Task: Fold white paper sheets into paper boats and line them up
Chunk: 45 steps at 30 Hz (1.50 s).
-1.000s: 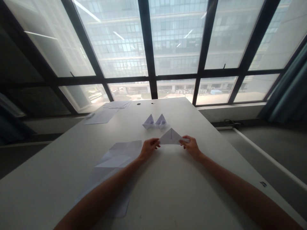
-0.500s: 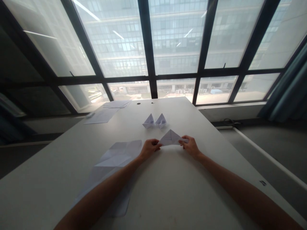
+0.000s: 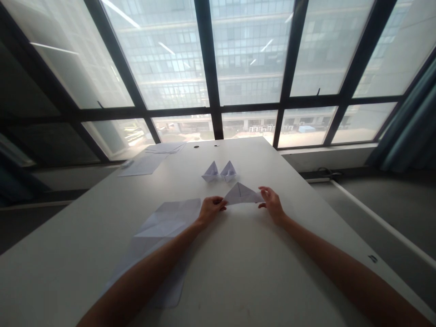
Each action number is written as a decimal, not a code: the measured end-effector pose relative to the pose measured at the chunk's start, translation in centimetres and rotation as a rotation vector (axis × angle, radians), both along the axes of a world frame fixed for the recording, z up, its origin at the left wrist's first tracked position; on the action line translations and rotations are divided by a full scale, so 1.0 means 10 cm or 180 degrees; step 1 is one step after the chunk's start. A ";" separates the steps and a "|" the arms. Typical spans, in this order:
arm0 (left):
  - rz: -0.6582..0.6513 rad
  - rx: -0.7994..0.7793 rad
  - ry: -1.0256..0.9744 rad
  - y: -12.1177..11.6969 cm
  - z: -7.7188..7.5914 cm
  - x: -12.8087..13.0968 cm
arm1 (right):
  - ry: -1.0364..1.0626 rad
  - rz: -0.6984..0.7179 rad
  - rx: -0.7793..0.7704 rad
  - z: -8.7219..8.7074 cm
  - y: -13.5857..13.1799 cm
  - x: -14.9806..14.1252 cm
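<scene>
A folded white paper triangle, with a crease down its middle, is held just above the table. My left hand pinches its left corner between thumb and fingers. At the right corner, my right hand has its thumb and fingers apart, close to the paper's edge without gripping it. Beyond the triangle stand two folded paper boats, a left one and a right one, side by side with pointed peaks.
Creased paper sheets lie left of my hands, partly under my left forearm. More white sheets lie at the far left of the white table. A small dark object sits near the right edge. Windows rise behind.
My right hand has let go of the triangle's right corner and its fingers have spread. The triangle has tilted slightly, its peak shifting left. My left hand keeps its pinch.
</scene>
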<state>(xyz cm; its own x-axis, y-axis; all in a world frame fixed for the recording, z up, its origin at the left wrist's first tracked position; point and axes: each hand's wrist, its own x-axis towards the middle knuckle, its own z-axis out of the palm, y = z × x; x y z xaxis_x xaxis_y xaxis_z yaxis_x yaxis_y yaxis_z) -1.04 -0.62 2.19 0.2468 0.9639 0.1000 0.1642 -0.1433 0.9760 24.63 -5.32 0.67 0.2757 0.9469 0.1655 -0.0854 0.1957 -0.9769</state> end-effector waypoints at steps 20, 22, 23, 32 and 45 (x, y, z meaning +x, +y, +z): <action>0.0011 0.0045 -0.0260 0.11 -0.11 -0.07 | 0.0137 -0.0240 0.0088 -0.07 0.09 0.00; -0.0052 0.0048 -0.0291 0.12 -0.12 -0.09 | -0.0070 -0.0387 0.0246 -0.08 0.10 -0.01; -0.0074 0.0048 -0.0312 0.12 -0.12 -0.09 | -0.0161 -0.0417 0.0319 -0.08 0.10 -0.01; 0.0022 0.0005 -0.0469 0.17 -0.13 -0.15 | -0.0858 0.0217 0.1042 0.09 -0.12 -0.12; -0.0126 0.0119 -0.0213 0.09 -0.05 -0.06 | -0.0962 -0.0295 0.1009 0.06 -0.02 -0.01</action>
